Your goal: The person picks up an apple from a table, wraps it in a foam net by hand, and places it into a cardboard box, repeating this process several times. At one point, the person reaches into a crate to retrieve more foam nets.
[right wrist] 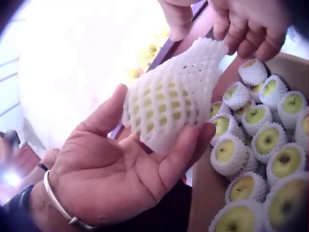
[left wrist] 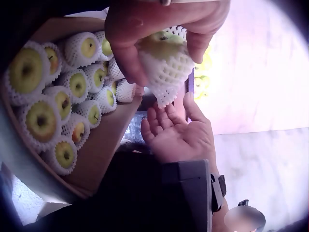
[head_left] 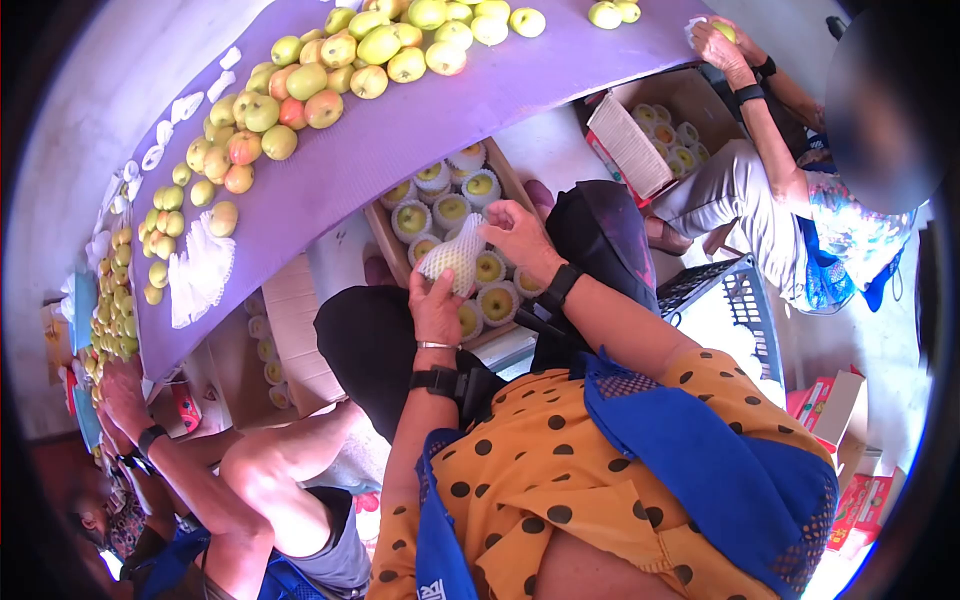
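My left hand (head_left: 437,308) holds an apple in a white foam net sleeve (head_left: 456,262), fingers and thumb on either side of it. In the right wrist view, the yellow-green apple shows through the mesh of the sleeve (right wrist: 164,104). My right hand (head_left: 522,240) is beside the sleeve's narrow loose end. In the left wrist view the fingertips of that right hand (left wrist: 178,137) are right at this end, slightly bent, with the thumb apart. Below both hands stands a cardboard box (head_left: 388,238) with several netted apples (right wrist: 268,140) in rows.
A purple-covered table (head_left: 500,95) ahead bears a heap of loose apples (head_left: 310,80) and white foam nets (head_left: 203,265). People work at both sides, one hand (head_left: 715,45) at upper right. Another apple box (head_left: 635,140) and a black crate (head_left: 755,310) stand to the right.
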Demonstrator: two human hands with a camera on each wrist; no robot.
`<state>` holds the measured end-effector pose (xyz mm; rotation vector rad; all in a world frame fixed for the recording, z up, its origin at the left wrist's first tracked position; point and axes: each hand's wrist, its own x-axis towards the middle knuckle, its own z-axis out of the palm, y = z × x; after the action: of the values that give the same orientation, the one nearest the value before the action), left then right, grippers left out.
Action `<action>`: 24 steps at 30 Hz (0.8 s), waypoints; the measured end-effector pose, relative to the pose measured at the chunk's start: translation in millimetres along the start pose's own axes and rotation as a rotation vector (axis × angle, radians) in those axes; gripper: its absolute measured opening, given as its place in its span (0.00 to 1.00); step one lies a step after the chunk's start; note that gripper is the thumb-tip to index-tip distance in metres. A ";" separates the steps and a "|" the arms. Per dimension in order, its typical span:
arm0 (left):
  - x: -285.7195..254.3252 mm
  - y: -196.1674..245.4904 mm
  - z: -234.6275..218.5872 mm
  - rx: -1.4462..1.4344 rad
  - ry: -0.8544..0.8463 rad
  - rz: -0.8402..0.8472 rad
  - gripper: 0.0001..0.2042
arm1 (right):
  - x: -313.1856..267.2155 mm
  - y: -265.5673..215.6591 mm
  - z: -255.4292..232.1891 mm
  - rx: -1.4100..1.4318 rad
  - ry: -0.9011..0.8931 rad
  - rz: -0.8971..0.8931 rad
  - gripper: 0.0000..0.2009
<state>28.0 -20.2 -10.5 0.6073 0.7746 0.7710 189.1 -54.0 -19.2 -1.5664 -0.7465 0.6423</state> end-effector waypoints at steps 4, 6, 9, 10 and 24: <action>-1.1 1.5 -0.8 0.007 0.000 -0.021 0.19 | 3.6 1.0 -7.2 -0.047 -0.158 0.226 0.15; -1.7 3.4 0.0 0.024 0.027 -0.057 0.17 | 3.8 -2.7 -9.4 -0.099 -0.223 0.261 0.13; -1.7 4.2 -0.3 0.043 0.025 -0.088 0.17 | 1.3 -10.1 -10.4 -0.052 -0.165 -0.009 0.11; -1.4 4.2 -0.4 0.042 0.025 -0.088 0.17 | 0.6 -14.5 -11.3 0.107 -0.213 0.041 0.09; -3.3 8.6 0.8 0.007 -0.026 -0.136 0.18 | -1.9 -23.7 -9.1 -0.046 -0.389 -0.150 0.11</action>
<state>23.8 -18.0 -2.6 0.5637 0.7870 0.6350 192.4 -59.6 5.4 -1.4251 -1.1642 0.8341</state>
